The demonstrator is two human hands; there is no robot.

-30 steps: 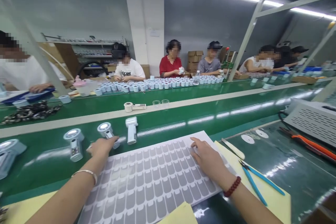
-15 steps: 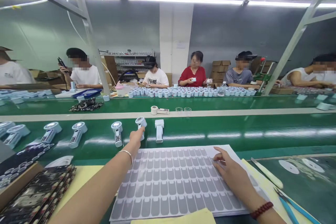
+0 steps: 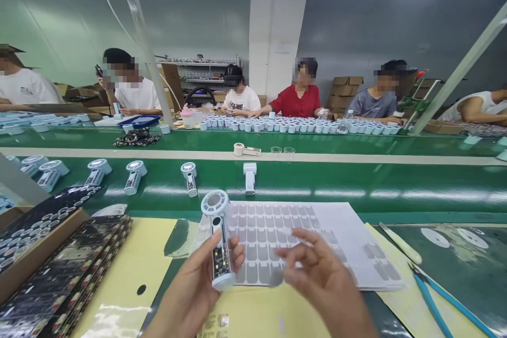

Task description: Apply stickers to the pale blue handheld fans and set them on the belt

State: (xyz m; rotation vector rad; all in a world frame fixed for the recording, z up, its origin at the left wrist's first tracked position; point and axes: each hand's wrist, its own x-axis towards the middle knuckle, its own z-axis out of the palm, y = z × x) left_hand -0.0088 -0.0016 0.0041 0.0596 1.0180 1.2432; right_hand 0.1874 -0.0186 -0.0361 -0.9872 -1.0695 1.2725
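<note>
My left hand [image 3: 198,285] holds a small pale-blue handheld fan [image 3: 219,237] upright, its round head up and its open handle showing a circuit board. My right hand [image 3: 317,274] hovers just right of it with fingers spread, a grey sticker at its fingertips, blurred. Both hands are above a white sheet of grey stickers [image 3: 301,232] lying on the bench. Several more fans [image 3: 189,177] lie on the green conveyor belt [image 3: 356,179] beyond the sheet.
Stacks of dark printed sheets [image 3: 67,280] fill a box at the left. Blue-handled pliers [image 3: 431,296] and a white tool [image 3: 401,244] lie at the right on yellow paper. Several people sit across a second belt lined with small white-blue parts [image 3: 293,127].
My left hand reached to the belt, picked up a fan and brought it back over the sheet. My right hand lifted off the sheet toward the fan. The view swung left.
</note>
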